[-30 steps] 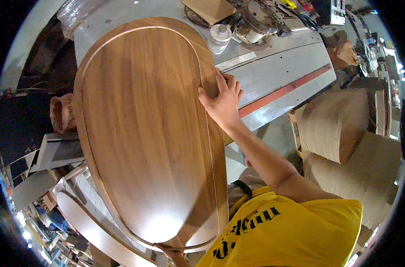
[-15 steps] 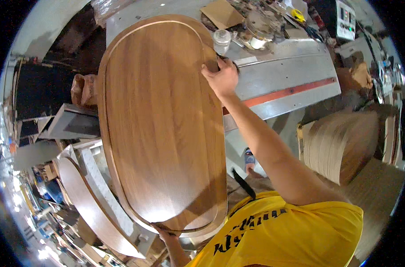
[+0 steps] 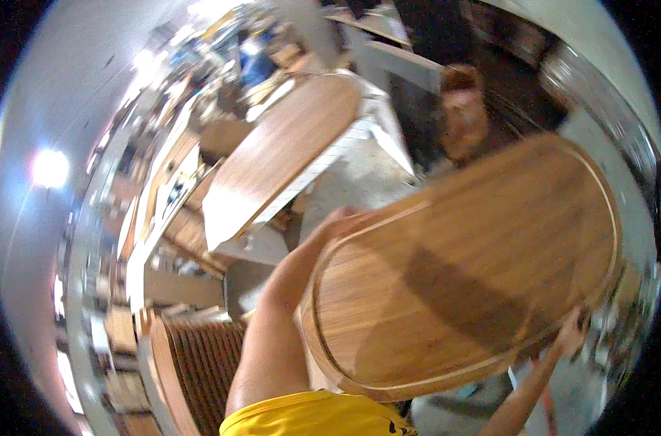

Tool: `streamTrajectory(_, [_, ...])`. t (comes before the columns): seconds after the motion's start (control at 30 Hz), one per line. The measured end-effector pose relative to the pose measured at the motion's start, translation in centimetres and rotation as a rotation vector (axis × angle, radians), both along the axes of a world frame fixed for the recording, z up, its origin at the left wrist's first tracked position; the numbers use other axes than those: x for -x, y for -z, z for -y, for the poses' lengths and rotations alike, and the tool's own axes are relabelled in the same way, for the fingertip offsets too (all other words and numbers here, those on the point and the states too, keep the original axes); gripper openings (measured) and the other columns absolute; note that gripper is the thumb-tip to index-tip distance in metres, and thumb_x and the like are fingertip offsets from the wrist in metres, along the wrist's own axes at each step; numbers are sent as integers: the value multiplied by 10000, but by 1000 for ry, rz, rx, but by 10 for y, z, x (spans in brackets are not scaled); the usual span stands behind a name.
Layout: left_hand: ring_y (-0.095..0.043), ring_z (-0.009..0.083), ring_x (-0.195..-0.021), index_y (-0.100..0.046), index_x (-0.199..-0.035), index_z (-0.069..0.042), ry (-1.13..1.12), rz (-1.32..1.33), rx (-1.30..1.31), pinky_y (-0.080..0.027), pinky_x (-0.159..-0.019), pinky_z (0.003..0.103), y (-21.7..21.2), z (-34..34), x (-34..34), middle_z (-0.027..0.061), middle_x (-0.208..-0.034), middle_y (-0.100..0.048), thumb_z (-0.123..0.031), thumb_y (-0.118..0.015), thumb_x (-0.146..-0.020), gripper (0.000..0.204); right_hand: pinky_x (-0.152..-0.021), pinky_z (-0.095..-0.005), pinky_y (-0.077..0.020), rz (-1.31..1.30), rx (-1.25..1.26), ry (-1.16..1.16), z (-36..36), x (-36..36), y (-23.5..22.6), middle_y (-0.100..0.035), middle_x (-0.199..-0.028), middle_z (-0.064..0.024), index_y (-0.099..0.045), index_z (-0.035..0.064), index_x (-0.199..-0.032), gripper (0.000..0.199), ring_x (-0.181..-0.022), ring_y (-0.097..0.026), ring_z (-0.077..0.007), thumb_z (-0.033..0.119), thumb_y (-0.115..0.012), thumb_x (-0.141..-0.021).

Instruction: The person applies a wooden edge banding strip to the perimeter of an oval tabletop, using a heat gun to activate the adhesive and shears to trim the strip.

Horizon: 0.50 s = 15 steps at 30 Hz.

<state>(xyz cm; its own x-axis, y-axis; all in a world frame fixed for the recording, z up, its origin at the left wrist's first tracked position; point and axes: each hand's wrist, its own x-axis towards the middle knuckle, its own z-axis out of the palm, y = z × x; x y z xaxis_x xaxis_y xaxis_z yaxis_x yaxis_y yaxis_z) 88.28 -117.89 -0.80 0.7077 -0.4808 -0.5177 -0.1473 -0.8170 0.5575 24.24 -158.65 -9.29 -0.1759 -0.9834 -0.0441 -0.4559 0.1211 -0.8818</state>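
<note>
Head: right hand (image 3: 571,334) grips board (image 3: 461,276); shirt print (image 3: 401,428) cropped.

left grip (image 3: 343,219) partly behind wooden panel (image 3: 454,269), right grip (image 3: 571,334) blurred, shirt (image 3: 308,417) cropped

A wide fisheye camera at the left of the wearer's head looks down and outward over the yellow shirt (image 3: 301,416) at the lower edge. The wooden panel (image 3: 454,276) is close before it, filling much of the right half; the rounded board (image 3: 290,145), upper left of centre, is farther off. The field stretches to a bright lamp (image 3: 50,168) near the left rim.
</note>
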Motion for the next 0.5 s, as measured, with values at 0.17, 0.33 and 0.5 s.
streamTrajectory(0.17, [-652,312,-1172,-705,-1220,-64,350,247,127,-509,-986,429,31,136,17,157,-1229,-708,-737,-709,-782,802,-901,-344,-541,-399,-115,89,4,-55,-26,-700,-1270,-121,-645,-4,-1317,533,-1114,-686,-271,416,-628,-989])
streamTrajectory(0.33, [-684,363,-1079,-706,-1183,-26,253,203,15,-536,-903,443,-21,179,21,179,-1128,-727,-822,-723,-656,954,-948,-462,-535,-554,-107,136,17,-42,-6,-637,-1366,-150,-657,100,-1353,744,-1160,-656,-335,682,-618,-890])
streamTrajectory(0.5, [-691,353,-1065,-745,-1152,-122,147,173,-9,-542,-903,436,-40,137,6,148,-1124,-735,-813,-750,-629,866,-882,-402,-553,-361,198,34,-40,-107,-79,-702,-1216,-216,-669,11,-1296,613,-1043,-699,-342,496,-706,-922])
